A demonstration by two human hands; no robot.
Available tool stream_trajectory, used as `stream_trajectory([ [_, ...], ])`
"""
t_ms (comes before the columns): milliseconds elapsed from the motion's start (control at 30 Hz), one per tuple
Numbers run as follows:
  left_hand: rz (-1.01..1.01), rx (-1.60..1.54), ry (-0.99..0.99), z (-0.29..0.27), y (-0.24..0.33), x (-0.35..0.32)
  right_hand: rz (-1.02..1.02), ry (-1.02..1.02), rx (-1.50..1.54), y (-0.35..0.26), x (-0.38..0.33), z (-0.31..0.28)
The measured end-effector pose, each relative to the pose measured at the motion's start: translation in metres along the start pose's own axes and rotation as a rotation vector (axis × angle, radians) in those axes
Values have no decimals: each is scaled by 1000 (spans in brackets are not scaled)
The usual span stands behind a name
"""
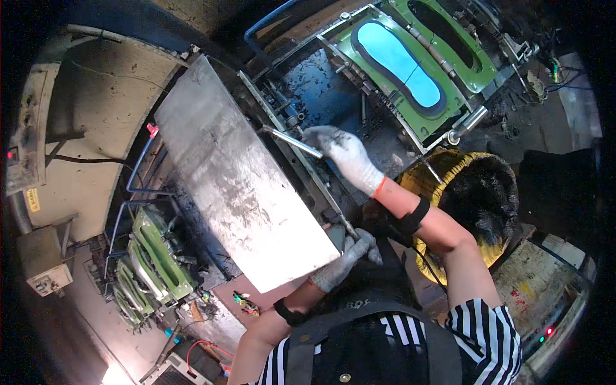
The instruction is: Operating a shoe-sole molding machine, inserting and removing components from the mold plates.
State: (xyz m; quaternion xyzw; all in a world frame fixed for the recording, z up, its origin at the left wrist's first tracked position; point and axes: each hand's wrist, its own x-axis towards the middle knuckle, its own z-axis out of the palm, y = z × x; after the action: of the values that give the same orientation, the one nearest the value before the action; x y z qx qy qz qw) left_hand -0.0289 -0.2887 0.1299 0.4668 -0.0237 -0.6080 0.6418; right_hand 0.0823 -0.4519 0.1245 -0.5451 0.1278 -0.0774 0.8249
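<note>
Green hinged metal mould (pixel 410 122) stands open, blue sole-shaped insert (pixel 399 62) seated; right hand (pixel 343 151) clamped on steel rod (pixel 292 141), left hand (pixel 350 256) gripping grey plate's (pixel 237 173) lower corner.

A single head-worn fisheye view looks steeply down from close above, over the person's chest, onto a tilted metal plate (pixel 237 173) and open green moulds (pixel 410 58).

The person wears soiled white knit gloves with orange cuffs on the left hand (pixel 346 260) and right hand (pixel 343 154), a black band on each forearm, a black-and-white striped short-sleeved shirt, and a dark apron with metal rivets.
</note>
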Motion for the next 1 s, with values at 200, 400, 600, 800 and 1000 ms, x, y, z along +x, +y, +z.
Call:
stream_trajectory([
  [200,45,273,-133,-23,-28,-4,-281,95,-691,9,-16,26],
  [400,27,11,-52,-18,-29,4,-507,103,-818,26,-7,20],
  [600,-108,-134,162,12,-16,-3,-198,37,-805,-7,-29,19],
  [800,-51,-313,158,18,-26,-14,-147,105,-802,-13,-136,-38],
  [1000,102,-518,86,-21,-63,-25,-348,79,-1288,17,-219,-137],
])
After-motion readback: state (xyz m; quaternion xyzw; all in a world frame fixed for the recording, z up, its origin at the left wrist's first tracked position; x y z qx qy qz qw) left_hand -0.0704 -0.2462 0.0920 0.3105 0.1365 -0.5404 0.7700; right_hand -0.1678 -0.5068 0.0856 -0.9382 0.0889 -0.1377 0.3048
